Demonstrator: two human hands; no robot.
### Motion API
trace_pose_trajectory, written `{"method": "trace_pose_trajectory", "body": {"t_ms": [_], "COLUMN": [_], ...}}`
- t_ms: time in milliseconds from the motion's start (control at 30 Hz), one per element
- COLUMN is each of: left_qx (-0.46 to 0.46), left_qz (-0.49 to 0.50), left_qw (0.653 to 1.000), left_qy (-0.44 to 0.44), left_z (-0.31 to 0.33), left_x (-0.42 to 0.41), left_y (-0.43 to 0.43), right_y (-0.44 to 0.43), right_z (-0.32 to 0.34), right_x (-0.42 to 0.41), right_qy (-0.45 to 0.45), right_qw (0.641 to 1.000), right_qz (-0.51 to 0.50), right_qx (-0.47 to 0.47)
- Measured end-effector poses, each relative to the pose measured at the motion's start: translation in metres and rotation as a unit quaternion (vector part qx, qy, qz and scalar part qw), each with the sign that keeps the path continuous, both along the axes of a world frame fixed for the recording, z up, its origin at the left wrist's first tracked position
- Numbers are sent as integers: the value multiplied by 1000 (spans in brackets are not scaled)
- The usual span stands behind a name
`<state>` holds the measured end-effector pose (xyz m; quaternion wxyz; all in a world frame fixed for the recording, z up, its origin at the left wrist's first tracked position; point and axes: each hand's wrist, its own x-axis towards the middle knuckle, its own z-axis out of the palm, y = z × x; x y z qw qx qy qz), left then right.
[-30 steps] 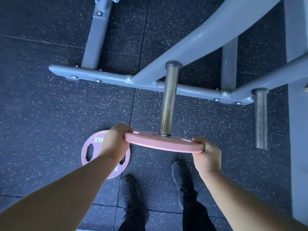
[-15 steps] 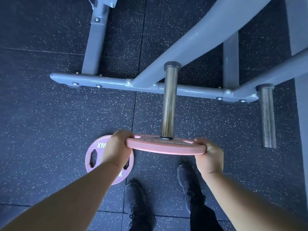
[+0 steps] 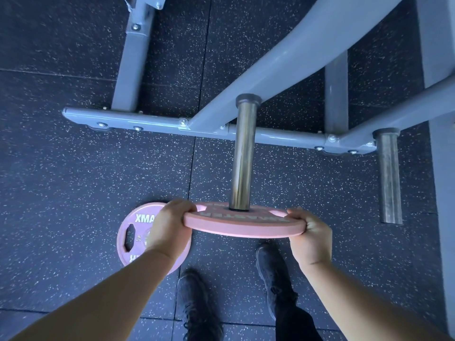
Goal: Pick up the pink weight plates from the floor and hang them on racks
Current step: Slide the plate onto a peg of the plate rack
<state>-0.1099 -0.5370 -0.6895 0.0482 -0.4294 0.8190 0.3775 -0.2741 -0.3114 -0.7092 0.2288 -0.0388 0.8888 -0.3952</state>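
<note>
The plate [image 3: 243,221] is held by both hands, the left hand [image 3: 170,225] closed over its left rim and the right hand [image 3: 309,232] closed over its right rim. Its centre hole is threaded onto the near tip of the peg [image 3: 243,156] that juts from the rack [image 3: 270,67]. Compared with a second ago, the plate is seen less edge-on: more of its lettered face is shown, and the peg is seated more squarely in the hole. From this, the hanging step is judged to be under way but not finished, since most of the peg is left bare between plate and rack. A second plate [image 3: 133,232] lies flat on the floor [image 3: 73,193], partly hidden by the left forearm; a second peg [image 3: 389,178] to the right is unused.
</note>
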Motion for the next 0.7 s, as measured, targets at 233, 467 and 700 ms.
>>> {"method": "trace_pose_trajectory", "body": {"t_ms": [233, 467, 700], "left_qx": [-18, -25, -15], "left_qz": [57, 79, 67], "left_qw": [998, 996, 998], "left_qy": [-5, -13, 7], "left_z": [6, 12, 10], "left_x": [-33, -92, -128], "left_y": [-16, -50, -77], "right_y": [-25, -73, -104], "right_z": [3, 7, -6], "right_x": [-30, -84, -124], "right_qy": [5, 37, 42], "right_qw": [999, 997, 998], "right_qz": [-11, 11, -10], "right_qx": [36, 69, 53]}}
